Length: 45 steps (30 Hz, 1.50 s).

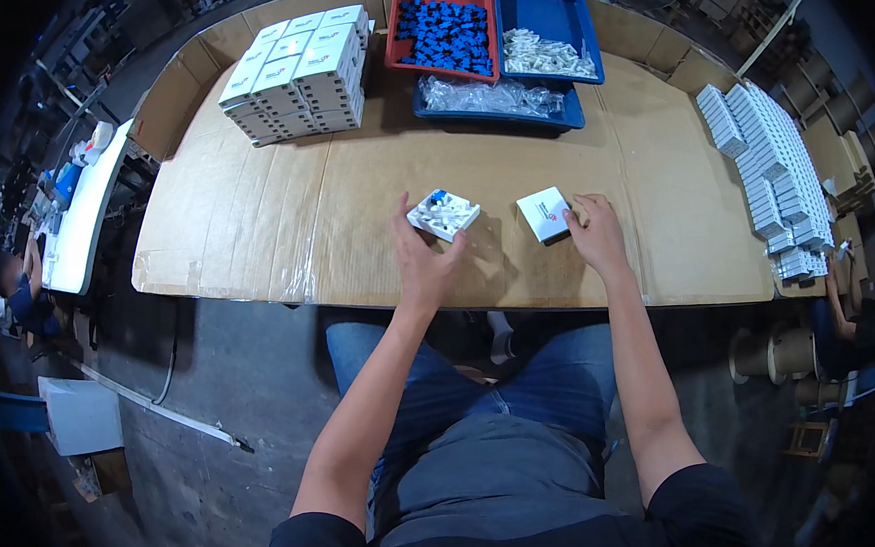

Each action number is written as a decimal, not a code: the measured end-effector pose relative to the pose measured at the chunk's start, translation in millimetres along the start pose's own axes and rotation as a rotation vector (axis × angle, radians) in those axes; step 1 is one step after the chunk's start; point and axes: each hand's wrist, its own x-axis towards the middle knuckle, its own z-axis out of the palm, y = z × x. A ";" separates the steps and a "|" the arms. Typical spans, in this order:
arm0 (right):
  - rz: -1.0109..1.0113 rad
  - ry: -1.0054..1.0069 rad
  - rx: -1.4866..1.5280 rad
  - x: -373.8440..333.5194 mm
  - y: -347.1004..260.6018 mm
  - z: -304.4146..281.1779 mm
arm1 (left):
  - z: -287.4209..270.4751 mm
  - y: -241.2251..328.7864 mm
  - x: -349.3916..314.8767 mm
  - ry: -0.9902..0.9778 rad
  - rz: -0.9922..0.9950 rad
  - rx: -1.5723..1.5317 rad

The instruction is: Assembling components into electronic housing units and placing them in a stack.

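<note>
My left hand (425, 264) grips a small white open box base (462, 226) by its sides, thumb on the near right and fingers on the left. Inside it lie white parts and one blue piece (440, 197). To the right, my right hand (598, 234) holds a flat white square lid (542, 212) with small print on its top, pinched at its right edge. The lid is tilted a little and sits apart from the base. Both are over the cardboard-covered table (376, 257).
At the far left stands a stack of white boxes (295, 77). A red tray (491, 30) of blue pieces and blue trays (583, 24) with white parts and clear bags are at the back. Rows of white boxes (767, 168) line the right. People work at both sides.
</note>
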 end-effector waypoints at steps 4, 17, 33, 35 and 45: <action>0.064 -0.070 -0.047 -11.4 -30.3 2.6 | -11.9 10.5 -10.5 0.019 -0.157 -0.621; -0.011 -0.546 1.009 -29.2 -95.1 -27.6 | -50.1 64.8 -44.1 -0.172 -1.001 -1.469; -0.060 -0.699 1.030 -42.3 -122.6 -36.5 | -48.5 91.2 -53.7 -0.430 -1.158 -1.572; 0.003 -0.770 1.008 -43.8 -127.5 -36.2 | -48.4 91.5 -54.8 -0.417 -1.166 -1.571; -0.147 -0.745 0.909 -52.1 -134.9 -20.2 | -45.4 97.5 -53.4 -0.395 -1.181 -1.572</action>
